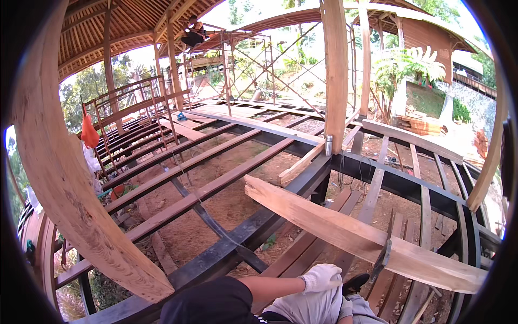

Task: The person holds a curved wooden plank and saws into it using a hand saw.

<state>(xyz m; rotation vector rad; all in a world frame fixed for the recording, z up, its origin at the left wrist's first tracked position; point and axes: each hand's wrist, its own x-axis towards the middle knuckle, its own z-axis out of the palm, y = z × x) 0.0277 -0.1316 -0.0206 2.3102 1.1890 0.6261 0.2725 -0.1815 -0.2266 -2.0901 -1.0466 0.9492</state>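
Note:
My left hand (322,278), in a white knit glove, rests on my grey-trousered knee, with its fingers laid over the cloth and nothing visible in it. Of my right arm only a small strip of forearm (346,319) shows at the lower edge. That hand's fingers are hidden, so I cannot tell what they do. Just beyond my knees a long, pale timber beam (329,224) lies slanted across the frame. A dark, upright metal tool (383,254), its exact kind unclear, stands against the beam's near side. Beside my left hand is a dark shoe (356,283).
Black steel beams (216,254) and brown joists (216,191) span open gaps over bare soil. Thick wooden posts (333,75) rise at left and centre. A metal flask (328,146) stands by the centre post. Farther back, a person (195,32) sits high near scaffolding (270,70).

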